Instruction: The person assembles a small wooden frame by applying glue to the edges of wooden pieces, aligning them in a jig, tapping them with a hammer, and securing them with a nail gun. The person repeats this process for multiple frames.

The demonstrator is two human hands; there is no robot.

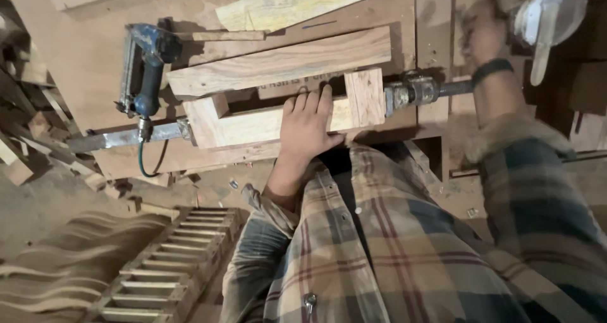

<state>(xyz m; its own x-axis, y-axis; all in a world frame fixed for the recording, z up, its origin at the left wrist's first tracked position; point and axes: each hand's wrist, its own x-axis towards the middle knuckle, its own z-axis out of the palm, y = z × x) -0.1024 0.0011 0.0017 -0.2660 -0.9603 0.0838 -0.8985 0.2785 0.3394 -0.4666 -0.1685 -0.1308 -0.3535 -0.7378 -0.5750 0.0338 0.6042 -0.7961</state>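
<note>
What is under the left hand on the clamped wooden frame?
The left hand lies flat on the pale wooden frame, held in a bar clamp. The wood under the palm is covered, so any joint there cannot be seen.

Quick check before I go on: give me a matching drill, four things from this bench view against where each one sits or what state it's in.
Things:
1. blue nail gun
2. left hand
3. right hand
4. bar clamp

Places or states:
A. raised at upper right, blurred, by a whitish object
B. lying on the bench at left, green hose attached
C. flat on the pale wooden frame
D. running across the bench, pressing the frame's right end

Pairs: 1-B, 2-C, 3-A, 4-D
</note>
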